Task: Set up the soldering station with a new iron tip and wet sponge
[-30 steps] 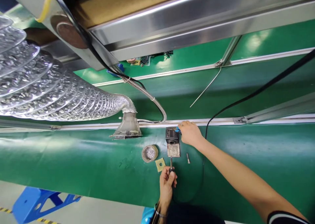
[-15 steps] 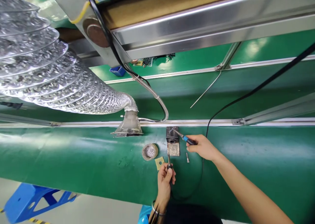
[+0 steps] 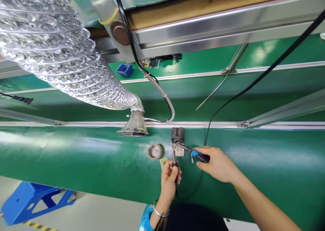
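Note:
My left hand (image 3: 168, 181) is closed around the handle of a soldering iron (image 3: 174, 158), its metal shaft pointing away from me. My right hand (image 3: 217, 163) grips long-nose pliers (image 3: 197, 154) with blue and black handles. The plier jaws reach left to the end of the iron, over a pale square pad (image 3: 179, 151). Whether the jaws touch the iron, or pinch a small piece, is too fine to make out. Just beyond stands a black block (image 3: 177, 134) with a round hole in its front.
A round tub (image 3: 154, 151) of silvery bits and a yellowish plate (image 3: 164, 162) lie left of the pad. A small metal piece (image 3: 192, 159) is beside the pliers. A fume duct hood (image 3: 134, 126) hangs at the back left. A black cable (image 3: 208, 131) runs behind my right hand.
My right hand has brought the pliers from the top of the black block down toward me, to the iron's end. My left hand keeps its hold on the iron. The view has shifted slightly.

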{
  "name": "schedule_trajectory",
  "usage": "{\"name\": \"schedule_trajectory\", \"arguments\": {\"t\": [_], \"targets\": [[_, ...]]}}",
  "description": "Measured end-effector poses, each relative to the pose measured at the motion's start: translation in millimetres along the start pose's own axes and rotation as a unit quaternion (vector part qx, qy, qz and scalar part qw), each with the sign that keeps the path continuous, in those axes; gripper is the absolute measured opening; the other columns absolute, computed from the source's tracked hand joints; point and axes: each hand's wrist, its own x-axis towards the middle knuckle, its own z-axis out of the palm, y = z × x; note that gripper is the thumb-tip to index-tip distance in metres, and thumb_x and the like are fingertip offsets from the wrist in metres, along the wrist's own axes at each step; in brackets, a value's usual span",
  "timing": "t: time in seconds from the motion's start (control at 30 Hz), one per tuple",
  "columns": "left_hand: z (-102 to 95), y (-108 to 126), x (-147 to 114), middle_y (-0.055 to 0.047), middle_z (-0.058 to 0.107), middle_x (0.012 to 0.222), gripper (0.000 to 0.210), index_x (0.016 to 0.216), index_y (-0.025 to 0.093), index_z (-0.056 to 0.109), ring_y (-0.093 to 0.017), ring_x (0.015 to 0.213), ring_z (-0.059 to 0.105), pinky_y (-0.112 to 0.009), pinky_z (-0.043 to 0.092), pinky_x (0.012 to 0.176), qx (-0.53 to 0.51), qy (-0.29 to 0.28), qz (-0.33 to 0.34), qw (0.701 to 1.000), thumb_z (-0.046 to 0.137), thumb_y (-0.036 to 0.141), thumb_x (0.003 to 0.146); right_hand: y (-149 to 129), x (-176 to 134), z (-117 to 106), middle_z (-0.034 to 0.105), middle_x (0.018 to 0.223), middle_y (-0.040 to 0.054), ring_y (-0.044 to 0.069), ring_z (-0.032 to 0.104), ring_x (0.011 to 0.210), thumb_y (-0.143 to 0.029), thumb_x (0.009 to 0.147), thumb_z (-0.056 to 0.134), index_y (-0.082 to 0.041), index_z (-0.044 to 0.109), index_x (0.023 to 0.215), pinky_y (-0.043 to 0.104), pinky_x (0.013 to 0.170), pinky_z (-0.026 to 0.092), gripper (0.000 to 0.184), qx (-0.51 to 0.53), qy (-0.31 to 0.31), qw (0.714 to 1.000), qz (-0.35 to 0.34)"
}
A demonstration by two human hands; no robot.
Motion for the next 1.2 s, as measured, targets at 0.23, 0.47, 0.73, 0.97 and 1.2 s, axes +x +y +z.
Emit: {"name": "schedule_trajectory", "arguments": {"t": [0.23,0.47,0.73,0.97,1.2], "targets": [[1.8,0.2,0.2,0.005,0.053,0.06,0.041,0.088,0.017,0.048,-0.003,0.041,0.041,-0.015,0.03,0.035,0.032,0.004,-0.01,0.999,0.062,0.054,0.075,-10.3,-11.4,0.8,0.058,0.078,-0.0006,0.016,0.051,0.07,-0.026,0.076,0.052,-0.03,0.063,0.107,0.027,0.066,0.036,0.033,-0.064,0.005,0.998,0.013],[1.8,-0.9,-0.8,0.005,0.052,0.06,0.042,0.086,0.017,0.048,-0.003,0.041,0.039,-0.014,0.029,0.035,0.051,0.004,-0.018,0.999,0.06,0.055,0.076,-8.6,-13.0,4.2,0.059,0.083,0.0013,0.018,0.053,0.077,-0.028,0.078,0.051,-0.027,0.06,0.113,0.027,0.07,0.036,0.036,-0.105,0.012,0.994,0.02],[0.4,0.0,2.2,0.006,0.051,0.058,0.043,0.083,0.017,0.047,-0.003,0.04,0.039,-0.014,0.029,0.036,0.06,0.022,-0.013,0.998,0.064,0.055,0.073,-8.8,-13.1,8.4,0.059,0.084,0.0027,0.018,0.055,0.077,-0.029,0.079,0.051,-0.026,0.058,0.117,0.028,0.071,0.036,0.04,-0.118,0.013,0.993,0.025],[-1.3,-0.8,2.0,0.006,0.05,0.058,0.04,0.082,0.018,0.047,-0.004,0.041,0.04,-0.015,0.031,0.037,0.067,0.033,-0.006,0.997,0.065,0.053,0.073,-2.5,-0.1,6.7,0.061,0.089,0.0038,0.02,0.055,0.081,-0.03,0.079,0.052,-0.026,0.057,0.119,0.029,0.073,0.037,0.041,-0.133,0.019,0.99,0.041],[-3.3,-1.6,2.0,0.005,0.053,0.059,0.041,0.081,0.017,0.048,-0.004,0.041,0.041,-0.015,0.031,0.037,0.068,0.042,-0.005,0.997,0.065,0.054,0.072,11.0,41.2,9.6,0.057,0.08,0.0025,0.018,0.054,0.077,-0.029,0.078,0.049,-0.026,0.061,0.105,0.027,0.069,0.034,0.03,-0.19,0.06,0.978,0.054]]}}
